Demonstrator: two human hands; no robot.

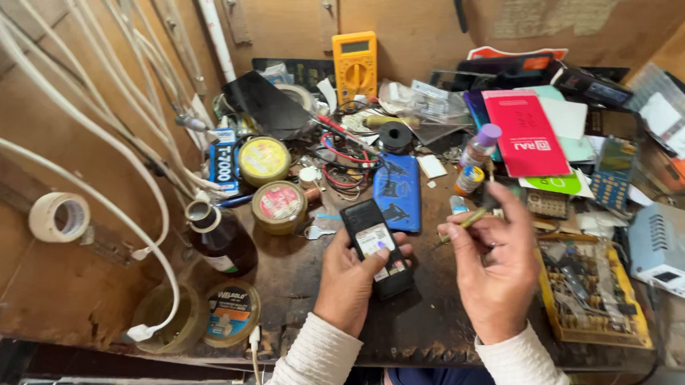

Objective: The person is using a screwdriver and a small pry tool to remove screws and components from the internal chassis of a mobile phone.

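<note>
I see my left hand (352, 281) wrapped around a small black bar-shaped phone body with a pale sticker on its back (376, 247). Its long axis runs from near me, low and slightly right, up and away to the left, so its far end points toward the round yellow-lidded tin (280, 206). It sits above the dark, stained wooden desk (301, 294), just in front of the blue phone back cover (398, 191). The left grip is closed: fingers curl under the body, and the thumb lies across the sticker.

My right hand (496, 274) is raised just right of the phone body, palm turned left, wrist bent back toward me. Its grip is pinched tight between thumb and forefinger on a thin olive-green stick-like tool (462, 224), whose tip slants down-left toward the phone body but stops short of it.

Right of that hand lies a yellow tray of small parts (593, 297). Left of the tin stands a brown glass bottle (220, 238).
</note>
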